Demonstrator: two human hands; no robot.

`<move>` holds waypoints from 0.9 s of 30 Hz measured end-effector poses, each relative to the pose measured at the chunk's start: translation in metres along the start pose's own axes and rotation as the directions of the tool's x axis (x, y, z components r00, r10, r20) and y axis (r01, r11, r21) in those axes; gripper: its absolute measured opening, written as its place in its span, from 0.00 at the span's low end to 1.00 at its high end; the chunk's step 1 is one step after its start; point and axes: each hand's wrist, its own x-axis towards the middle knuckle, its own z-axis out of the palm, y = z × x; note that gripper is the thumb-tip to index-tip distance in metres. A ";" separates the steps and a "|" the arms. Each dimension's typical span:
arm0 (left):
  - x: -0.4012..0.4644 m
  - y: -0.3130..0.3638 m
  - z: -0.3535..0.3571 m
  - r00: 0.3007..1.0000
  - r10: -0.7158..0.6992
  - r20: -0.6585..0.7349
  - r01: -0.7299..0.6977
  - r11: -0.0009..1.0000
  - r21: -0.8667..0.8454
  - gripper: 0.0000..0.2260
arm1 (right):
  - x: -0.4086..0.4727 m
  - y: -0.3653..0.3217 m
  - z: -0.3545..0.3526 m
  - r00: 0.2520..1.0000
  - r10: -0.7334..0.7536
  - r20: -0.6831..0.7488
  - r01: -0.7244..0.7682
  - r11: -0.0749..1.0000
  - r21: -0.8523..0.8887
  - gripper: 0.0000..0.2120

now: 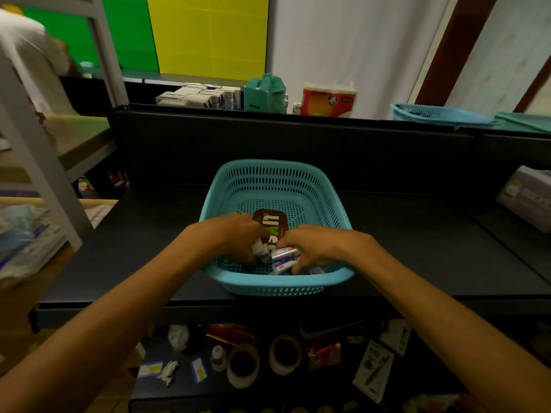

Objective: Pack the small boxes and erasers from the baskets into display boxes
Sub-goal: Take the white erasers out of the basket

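Observation:
A teal perforated basket stands on the black shelf in front of me. Both hands reach into its near end. My left hand grips a bunch of small white boxes. My right hand curls its fingers round small white and blue boxes with red marks lying on the basket floor. A brown label with big white letters lies in the basket behind my hands, partly hidden by them.
On the upper ledge stand several white cartons, a teal jug, a red and white pack and a second teal basket. A pale box sits at right. Tape rolls and clutter fill the lower shelf. A person stands at far left.

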 end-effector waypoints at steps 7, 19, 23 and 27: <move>-0.001 0.001 -0.005 1.000 0.024 -0.001 -0.024 0.999 0.047 0.22 | -0.001 0.002 0.000 1.000 -0.007 0.004 0.007 0.999 0.035 0.16; -0.007 -0.018 -0.010 0.988 0.038 -0.149 -0.055 0.992 -0.115 0.17 | -0.010 0.009 -0.027 0.982 0.034 -0.187 -0.006 0.989 0.148 0.14; -0.016 -0.025 -0.018 0.971 0.025 -0.240 -0.080 0.972 -0.223 0.14 | -0.029 0.011 -0.043 0.932 0.083 -0.352 0.000 0.973 0.229 0.11; -0.019 -0.025 -0.026 0.939 0.044 -0.340 -0.131 0.963 -0.237 0.14 | -0.053 0.019 -0.053 0.882 0.124 -0.455 -0.017 0.973 0.232 0.11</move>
